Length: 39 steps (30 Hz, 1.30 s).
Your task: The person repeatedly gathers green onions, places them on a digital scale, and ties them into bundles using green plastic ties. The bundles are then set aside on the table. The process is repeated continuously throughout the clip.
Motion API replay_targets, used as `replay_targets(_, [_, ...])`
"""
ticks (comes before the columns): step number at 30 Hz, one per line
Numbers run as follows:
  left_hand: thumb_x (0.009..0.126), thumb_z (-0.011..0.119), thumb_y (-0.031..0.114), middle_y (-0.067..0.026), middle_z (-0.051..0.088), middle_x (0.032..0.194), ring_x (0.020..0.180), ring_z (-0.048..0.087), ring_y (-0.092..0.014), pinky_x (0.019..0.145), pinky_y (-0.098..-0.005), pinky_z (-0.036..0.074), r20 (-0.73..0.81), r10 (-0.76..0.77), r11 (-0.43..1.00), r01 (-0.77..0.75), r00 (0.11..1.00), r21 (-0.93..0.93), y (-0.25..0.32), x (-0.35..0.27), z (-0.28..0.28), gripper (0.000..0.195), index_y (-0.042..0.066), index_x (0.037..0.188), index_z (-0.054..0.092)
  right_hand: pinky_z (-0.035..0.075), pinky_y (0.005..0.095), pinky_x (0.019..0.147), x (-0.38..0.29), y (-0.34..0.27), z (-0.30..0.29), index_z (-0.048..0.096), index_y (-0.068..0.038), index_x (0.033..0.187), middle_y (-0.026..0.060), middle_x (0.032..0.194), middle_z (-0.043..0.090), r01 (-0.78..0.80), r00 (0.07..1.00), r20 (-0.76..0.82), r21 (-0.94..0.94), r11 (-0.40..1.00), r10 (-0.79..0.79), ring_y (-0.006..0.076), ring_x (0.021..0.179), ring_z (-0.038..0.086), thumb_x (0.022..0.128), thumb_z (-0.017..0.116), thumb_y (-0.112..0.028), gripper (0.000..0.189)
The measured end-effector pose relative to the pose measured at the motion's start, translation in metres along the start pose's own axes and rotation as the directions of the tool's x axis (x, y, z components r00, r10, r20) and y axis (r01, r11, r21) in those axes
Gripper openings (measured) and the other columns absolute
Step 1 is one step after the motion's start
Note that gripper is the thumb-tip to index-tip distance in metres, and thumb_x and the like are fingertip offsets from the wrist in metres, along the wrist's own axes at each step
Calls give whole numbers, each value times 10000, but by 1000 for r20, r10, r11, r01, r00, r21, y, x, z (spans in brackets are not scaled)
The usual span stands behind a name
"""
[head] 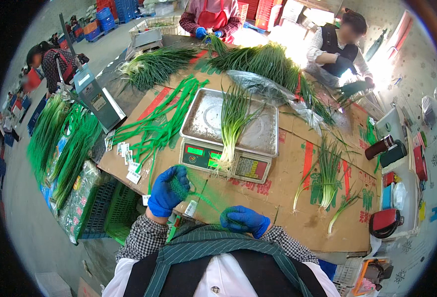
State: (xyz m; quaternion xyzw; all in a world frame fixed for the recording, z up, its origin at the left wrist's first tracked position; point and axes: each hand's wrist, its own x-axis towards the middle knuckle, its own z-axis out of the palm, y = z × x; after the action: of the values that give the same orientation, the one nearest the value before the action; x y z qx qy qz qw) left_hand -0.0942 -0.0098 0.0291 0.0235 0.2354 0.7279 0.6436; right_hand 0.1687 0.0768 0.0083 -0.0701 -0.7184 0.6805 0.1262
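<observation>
Both my hands wear blue gloves and stretch a green mesh net (pixel 205 198) between them at the table's near edge. My left hand (pixel 169 191) grips the bunched end of the net. My right hand (pixel 245 221) holds its other end, lower and closer to my apron. A white tag (pixel 191 208) with printing lies below the net. Just beyond, a bunch of green onions (pixel 234 122) rests on the steel pan (pixel 203 115) of a digital scale (pixel 188 157), roots hanging over the lit display and keypad.
Green strips with tags (pixel 166 122) lie left of the scale, near a grey-green bag-sealing device (pixel 92 92). Green nets (pixel 73 148) hang over crates at left. Loose onions (pixel 328 178) lie right. Onion heaps (pixel 259 59) and two people working (pixel 212 18) (pixel 341 48) are across the table.
</observation>
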Motion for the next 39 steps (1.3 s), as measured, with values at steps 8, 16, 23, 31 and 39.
replay_targets(8, [883, 500, 230, 50, 377, 534, 455, 368, -52, 421, -205, 281, -17, -130, 780, 113, 991, 616, -9, -5, -8, 238, 16, 964, 566, 422, 236, 539, 9, -3, -39, 559, -4, 1050, 31, 775, 532, 22, 1000, -22, 998, 57, 1, 95, 588, 490, 917, 446, -176, 244])
replay_targets(16, [918, 408, 189, 42, 310, 477, 399, 298, -77, 396, -229, 259, 5, -344, 929, 339, 939, 150, -49, 4, -40, 245, 3, 984, 553, 259, 204, 357, 1, -4, -60, 511, 33, 1082, -48, 545, 330, 308, 899, -353, 930, 198, 260, 35, 400, 303, 922, 436, -221, 309])
replay_targets(23, [913, 433, 156, -4, 502, 622, 504, 462, -100, 476, -216, 407, -26, -107, 991, 109, 994, 78, -33, 87, -93, 263, -20, 1091, 513, 259, 187, 386, 33, 44, -64, 393, 61, 1244, -63, 558, 327, 379, 805, -275, 920, -99, 526, 48, 430, 298, 925, 416, -213, 421])
replay_targets(31, [907, 480, 314, -90, 632, 956, 768, 603, -176, 702, -281, 502, -67, -160, 812, 170, 985, 559, -6, 133, 32, 376, -5, 1087, 563, 510, 365, 754, 88, -20, -104, 507, 25, 1150, 145, 1017, 612, 21, 772, -446, 731, 682, 454, 248, 881, 620, 937, 395, -248, 365])
replay_targets(39, [914, 448, 313, -97, 600, 820, 647, 571, -148, 570, -290, 465, -29, -49, 284, 41, 998, 958, -45, 60, 1, 354, 11, 1059, 560, 505, 335, 627, 53, -17, -32, 560, -48, 1045, 88, 890, 630, -231, 733, -341, 690, 686, 589, 181, 762, 611, 920, 432, -318, 325])
